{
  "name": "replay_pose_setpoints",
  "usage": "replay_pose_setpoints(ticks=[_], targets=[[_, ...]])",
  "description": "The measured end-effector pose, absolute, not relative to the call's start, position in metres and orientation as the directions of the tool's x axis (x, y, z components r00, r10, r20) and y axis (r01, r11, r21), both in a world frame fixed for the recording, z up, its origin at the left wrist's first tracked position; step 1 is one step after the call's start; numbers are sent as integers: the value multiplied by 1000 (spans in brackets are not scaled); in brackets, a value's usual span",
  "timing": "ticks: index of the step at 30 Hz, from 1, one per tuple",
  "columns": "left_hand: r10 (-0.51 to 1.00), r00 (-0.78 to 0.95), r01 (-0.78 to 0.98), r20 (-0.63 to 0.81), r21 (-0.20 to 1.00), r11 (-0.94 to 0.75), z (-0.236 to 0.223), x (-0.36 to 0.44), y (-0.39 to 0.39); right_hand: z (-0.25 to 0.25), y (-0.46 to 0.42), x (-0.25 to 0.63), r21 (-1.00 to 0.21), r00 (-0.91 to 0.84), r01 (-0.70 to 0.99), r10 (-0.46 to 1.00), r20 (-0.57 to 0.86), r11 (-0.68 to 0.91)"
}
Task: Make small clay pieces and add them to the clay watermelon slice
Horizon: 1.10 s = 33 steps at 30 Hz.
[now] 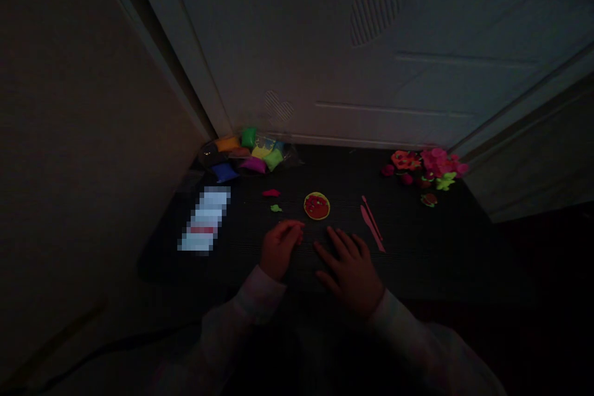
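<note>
The scene is very dim. My left hand (pixel 279 247) rests on a small dark table (pixel 417 260) with its fingers curled together; what is under them, if anything, I cannot make out. My right hand (pixel 350 266) lies flat beside it, fingers stretched out, holding nothing. Just beyond both hands sits a round clay piece (pixel 317 206), red with a yellow rim. Small red (pixel 271 193) and green (pixel 276 208) clay bits lie left of it. Two pink modelling tools (pixel 372 226) lie right of my right hand.
Several coloured clay bags (pixel 248 153) are heaped at the table's back left. Finished pink, red and green clay shapes (pixel 429 168) stand at the back right. A blurred white sheet (pixel 206 219) lies at the left. A white door (pixel 371 43) rises behind the table.
</note>
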<state>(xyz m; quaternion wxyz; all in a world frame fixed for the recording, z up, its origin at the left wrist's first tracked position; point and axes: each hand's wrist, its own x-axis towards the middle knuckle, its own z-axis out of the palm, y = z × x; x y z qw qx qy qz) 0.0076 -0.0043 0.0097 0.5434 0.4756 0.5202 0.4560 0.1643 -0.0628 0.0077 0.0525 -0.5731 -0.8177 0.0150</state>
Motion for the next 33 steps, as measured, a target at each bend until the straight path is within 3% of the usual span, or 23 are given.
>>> replay_pose_setpoints(ticks=[3,7,10,14,18,22,26,29,33], targets=[[991,41,-3,-130,991,130,9,8,-5,6,-62,165,-67,-262,961,960,94,269],[990,48,-15,-133,991,134,9,7,-5,4,-62,165,-78,-363,926,928,85,369],[990,47,-24,-130,991,131,8,8,-4,4,-62,165,-62,-248,965,962,115,257],[990,50,-28,-133,990,135,8,9,-4,5,-61,164,-76,-365,926,928,80,371],[989,42,-20,-139,990,140,8,9,-4,6,-61,164,-53,-243,967,963,114,250],[987,45,-25,-153,988,154,10,8,-4,6,-60,164,-78,-379,920,923,75,384],[989,48,-19,-142,990,143,10,8,-4,7,-58,166,-64,-245,965,963,115,253],[989,54,-21,-140,990,141,9,8,-4,7,-58,166,-91,-394,912,916,71,400],[989,65,-3,-131,991,132,8,8,-4,8,-57,168,-76,-250,963,963,103,258]])
